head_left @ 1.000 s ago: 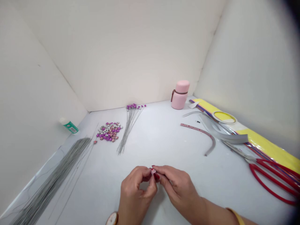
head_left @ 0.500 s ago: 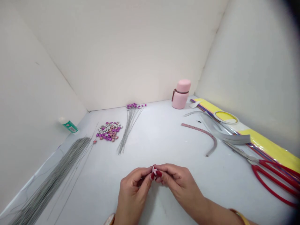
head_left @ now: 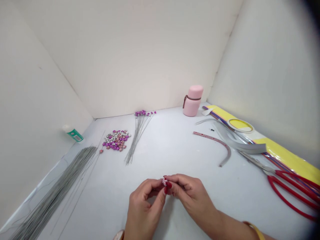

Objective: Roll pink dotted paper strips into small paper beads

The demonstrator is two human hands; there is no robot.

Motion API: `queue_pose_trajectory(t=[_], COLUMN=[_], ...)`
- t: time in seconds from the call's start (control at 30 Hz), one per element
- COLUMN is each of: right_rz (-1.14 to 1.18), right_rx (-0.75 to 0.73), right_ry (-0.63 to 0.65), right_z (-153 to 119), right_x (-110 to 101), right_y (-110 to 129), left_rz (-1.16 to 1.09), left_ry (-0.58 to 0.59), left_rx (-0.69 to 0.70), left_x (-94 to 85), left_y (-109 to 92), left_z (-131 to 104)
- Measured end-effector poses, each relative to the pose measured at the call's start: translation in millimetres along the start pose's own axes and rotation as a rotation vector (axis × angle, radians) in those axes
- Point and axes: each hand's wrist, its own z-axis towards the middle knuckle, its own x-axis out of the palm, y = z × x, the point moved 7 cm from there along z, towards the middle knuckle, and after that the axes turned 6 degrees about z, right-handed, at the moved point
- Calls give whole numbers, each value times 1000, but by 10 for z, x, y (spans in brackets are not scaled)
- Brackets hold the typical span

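Note:
Between the fingertips of both hands is a small pinkish-silver folded paper star (head_left: pixel 164 181), mostly covered by red-nailed fingers. My left hand (head_left: pixel 149 199) pinches it from the left, thumb below and index finger behind. My right hand (head_left: pixel 188 192) grips it from the right, its thumb and index finger closed on it. Beyond the right hand a curved pink strip with dark spots (head_left: pixel 212 138) lies on the white table. A pile of purple, silver and pink folded stars (head_left: pixel 116 140) sits further left.
Loose thin grey wires (head_left: pixel 60 186) run along the left. Wires tipped with purple stars (head_left: pixel 137 136) lie at the back. A green-white tube (head_left: pixel 75 135) is left. A pink flask (head_left: pixel 192 101), red-handled scissors (head_left: pixel 272 171), a tape ring (head_left: pixel 241 125) and yellow packs (head_left: pixel 287 155) are right.
My left thumb has moved slightly up and right against the small star. The right hand has hardly moved, and both hands keep hold of it.

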Motion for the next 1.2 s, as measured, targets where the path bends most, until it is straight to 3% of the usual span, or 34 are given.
queue_pose_trajectory(t=[0.33, 0.73, 0.83, 1.0, 1.2], right_rz=[-60, -311, -346, -179, -89], right_rx=[-57, -338, -334, -169, -130], right_ry=[82, 45, 38, 15, 62], right_z=[-6, -88, -95, -41, -6], right_x=[36, 63, 79, 22, 20], right_y=[67, 250, 230, 134, 145], left_rz=[181, 398, 364, 132, -1], left_ry=[-78, -259, -245, -88, -24], left_rx=[153, 353, 284, 54, 32], left_x=[-85, -90, -95, -59, -27], left_y=[-118, -270, -225, -47, 19], left_z=[-14, -79, -60, -3, 13])
